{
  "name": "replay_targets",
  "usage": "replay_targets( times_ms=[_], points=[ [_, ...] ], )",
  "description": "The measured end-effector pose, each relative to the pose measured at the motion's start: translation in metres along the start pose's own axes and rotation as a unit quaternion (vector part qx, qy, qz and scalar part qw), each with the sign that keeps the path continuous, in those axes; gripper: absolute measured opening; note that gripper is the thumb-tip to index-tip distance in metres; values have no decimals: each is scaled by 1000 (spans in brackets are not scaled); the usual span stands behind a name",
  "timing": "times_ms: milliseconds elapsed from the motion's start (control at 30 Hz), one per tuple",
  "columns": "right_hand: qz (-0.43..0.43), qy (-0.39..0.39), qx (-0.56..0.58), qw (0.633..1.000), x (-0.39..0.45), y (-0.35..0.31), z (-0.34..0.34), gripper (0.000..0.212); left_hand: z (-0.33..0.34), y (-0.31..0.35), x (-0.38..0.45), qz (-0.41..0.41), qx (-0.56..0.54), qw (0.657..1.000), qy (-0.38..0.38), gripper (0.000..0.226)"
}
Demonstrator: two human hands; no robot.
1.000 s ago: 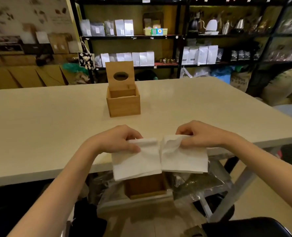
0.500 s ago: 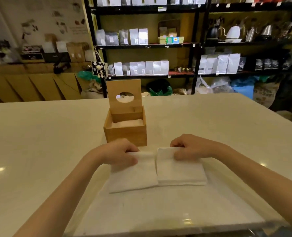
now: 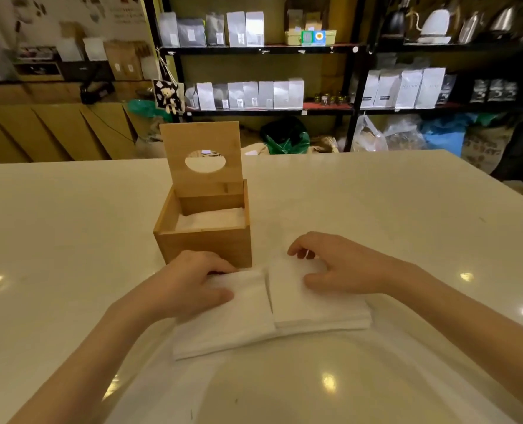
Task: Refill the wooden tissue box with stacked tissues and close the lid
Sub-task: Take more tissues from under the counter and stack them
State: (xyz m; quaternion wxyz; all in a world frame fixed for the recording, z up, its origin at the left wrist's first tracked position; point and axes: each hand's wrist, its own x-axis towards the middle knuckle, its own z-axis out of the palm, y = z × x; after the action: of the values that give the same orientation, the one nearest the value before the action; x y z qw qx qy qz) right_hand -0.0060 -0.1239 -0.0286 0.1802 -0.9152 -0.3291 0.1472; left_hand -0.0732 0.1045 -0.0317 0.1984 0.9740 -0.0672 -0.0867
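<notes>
L grip (image 3: 190,283) is laid on the left tissue stack (image 3: 223,319), thumb on top, fingers curled over its far edge. R grip (image 3: 336,264) is arched over the right tissue stack (image 3: 312,301), thumb pressed on it, fingertips curled and lifted at the far edge; whether anything is pinched can't be told. Both stacks lie flat on the surface (image 3: 70,270), side by side and touching, just in front of the wooden tissue box (image 3: 205,240). Its lid (image 3: 203,157) is stood upright at the back, w/ an oval hole; some tissue is seen inside, well below the rim.

Vs. 1 s ago, the stacks were held in the air off the near edge; now they are set down by the box. Judged: supply is staged, loading is next, lid not yet shut.

Writing: bags on the shelves (image 3: 254,47) carry labels, but none can be read.
</notes>
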Motion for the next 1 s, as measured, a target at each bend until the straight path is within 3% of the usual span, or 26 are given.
replay_targets(
  times_ms=[167,300,567,800,1000],
  points=[
    [-60,92,-54,993,0,-16,2,43,0,-2,-4,42,19,999,8,41],
    [-122,108,-72,984,5,-39,10,35,-6,-12,-12,53,50,997,1,42],
    [-112,9,-159,981,28,-54,28,51,-11,-25,-19,12,106,993,-48,43],
    [-80,-72,-137,985,38,-57,23,47,-14,-21,-13,-1,87,994,-62,41],
    [-50,-80,-90,991,42,-60,22,38,-13,-21,-13,2,66,994,-84,35]
  ],
)
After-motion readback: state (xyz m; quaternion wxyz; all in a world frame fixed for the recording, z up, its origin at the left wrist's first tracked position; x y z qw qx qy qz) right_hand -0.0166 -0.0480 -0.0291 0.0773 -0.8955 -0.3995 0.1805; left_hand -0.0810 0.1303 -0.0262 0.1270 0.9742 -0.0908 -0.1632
